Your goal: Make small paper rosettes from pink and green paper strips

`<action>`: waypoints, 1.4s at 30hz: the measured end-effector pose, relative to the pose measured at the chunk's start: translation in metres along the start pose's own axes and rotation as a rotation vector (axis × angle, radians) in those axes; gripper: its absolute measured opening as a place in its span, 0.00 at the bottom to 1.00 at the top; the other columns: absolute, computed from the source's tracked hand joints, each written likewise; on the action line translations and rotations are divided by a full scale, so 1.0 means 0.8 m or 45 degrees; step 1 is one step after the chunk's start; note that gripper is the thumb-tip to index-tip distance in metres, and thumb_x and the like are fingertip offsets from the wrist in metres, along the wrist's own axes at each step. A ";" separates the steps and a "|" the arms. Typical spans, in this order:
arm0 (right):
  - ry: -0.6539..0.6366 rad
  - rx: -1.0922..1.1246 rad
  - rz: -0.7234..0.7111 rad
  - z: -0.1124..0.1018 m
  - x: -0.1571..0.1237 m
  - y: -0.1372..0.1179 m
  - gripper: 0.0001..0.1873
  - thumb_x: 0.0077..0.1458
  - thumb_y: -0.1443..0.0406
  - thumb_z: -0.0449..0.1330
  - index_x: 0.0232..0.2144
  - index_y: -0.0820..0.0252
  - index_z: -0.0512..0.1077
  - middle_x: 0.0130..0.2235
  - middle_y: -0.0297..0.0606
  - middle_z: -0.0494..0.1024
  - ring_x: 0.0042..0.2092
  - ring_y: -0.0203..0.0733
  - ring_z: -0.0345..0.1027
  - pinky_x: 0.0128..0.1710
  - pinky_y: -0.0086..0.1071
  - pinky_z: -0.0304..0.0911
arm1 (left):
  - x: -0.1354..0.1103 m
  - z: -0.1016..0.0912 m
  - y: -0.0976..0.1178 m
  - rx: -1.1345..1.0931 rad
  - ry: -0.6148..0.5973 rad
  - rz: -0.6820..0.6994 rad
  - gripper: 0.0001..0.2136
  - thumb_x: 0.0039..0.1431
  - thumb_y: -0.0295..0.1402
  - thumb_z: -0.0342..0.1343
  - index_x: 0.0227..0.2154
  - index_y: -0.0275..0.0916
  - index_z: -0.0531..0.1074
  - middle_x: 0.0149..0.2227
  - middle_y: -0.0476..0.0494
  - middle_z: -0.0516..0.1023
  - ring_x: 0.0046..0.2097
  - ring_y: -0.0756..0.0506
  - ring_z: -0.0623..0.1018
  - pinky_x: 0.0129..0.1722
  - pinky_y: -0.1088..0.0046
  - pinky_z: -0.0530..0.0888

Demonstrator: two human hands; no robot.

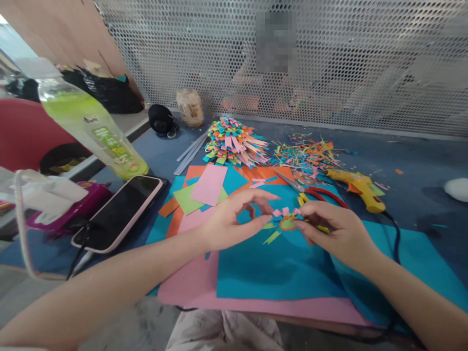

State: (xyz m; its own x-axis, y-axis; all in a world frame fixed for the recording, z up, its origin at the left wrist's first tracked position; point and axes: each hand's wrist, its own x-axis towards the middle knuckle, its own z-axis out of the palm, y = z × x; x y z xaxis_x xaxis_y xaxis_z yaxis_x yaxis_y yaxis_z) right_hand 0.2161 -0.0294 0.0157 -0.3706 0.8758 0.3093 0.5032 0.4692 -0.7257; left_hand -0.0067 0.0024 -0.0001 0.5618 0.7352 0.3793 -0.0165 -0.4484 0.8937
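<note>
My right hand (pixel 334 231) pinches a small paper flower (pixel 288 223) by its right edge, with fringed strips in pink, blue, orange and green around a green centre. To the left of the flower, my left hand (pixel 239 219) is curved with thumb and fingers apart. Its thumb tip comes close to the strips; whether it touches them I cannot tell. Both hands are above a blue paper sheet (pixel 270 273) lying over a pink sheet (pixel 190 278). Just behind the flower lie scissors (pixel 323 193) with red handles, partly covered by my right hand.
A pile of fringed paper pieces (pixel 234 141) and loose paper scraps (pixel 309 156) lie at the back. On the right is a yellow glue gun (pixel 356 187) with a black cord. A phone (pixel 120 209), a leaning bottle (pixel 97 129) and glue sticks (pixel 190 153) are on the left. Perforated metal (pixel 204 53) stands behind.
</note>
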 end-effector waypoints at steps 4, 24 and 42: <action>-0.011 -0.003 -0.031 0.000 0.000 -0.003 0.02 0.53 0.66 0.57 0.29 0.58 0.67 0.26 0.32 0.69 0.23 0.30 0.63 0.23 0.25 0.65 | 0.001 0.003 -0.003 -0.024 0.016 -0.050 0.14 0.55 0.30 0.55 0.46 0.37 0.66 0.37 0.43 0.73 0.38 0.50 0.75 0.36 0.74 0.71; 0.005 -0.002 0.069 0.001 0.001 -0.002 0.05 0.54 0.64 0.57 0.28 0.58 0.66 0.25 0.30 0.67 0.21 0.29 0.63 0.22 0.25 0.62 | 0.002 -0.002 -0.001 -0.132 0.050 0.010 0.09 0.56 0.26 0.54 0.41 0.37 0.67 0.35 0.46 0.72 0.36 0.52 0.73 0.37 0.75 0.72; 0.181 -0.921 -0.884 -0.013 -0.012 0.002 0.11 0.53 0.72 0.56 0.39 0.57 0.70 0.34 0.39 0.77 0.35 0.41 0.73 0.31 0.32 0.68 | 0.008 -0.002 -0.001 -0.245 0.288 -0.363 0.10 0.60 0.36 0.48 0.34 0.36 0.69 0.25 0.51 0.65 0.27 0.54 0.68 0.28 0.76 0.66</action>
State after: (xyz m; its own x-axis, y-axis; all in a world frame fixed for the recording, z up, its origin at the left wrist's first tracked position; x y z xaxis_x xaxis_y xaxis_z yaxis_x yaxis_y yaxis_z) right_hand 0.2289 -0.0361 0.0177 -0.6886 0.3662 0.6259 0.5812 0.7949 0.1744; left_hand -0.0046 0.0088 0.0018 0.3703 0.9192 0.1341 -0.0532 -0.1231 0.9910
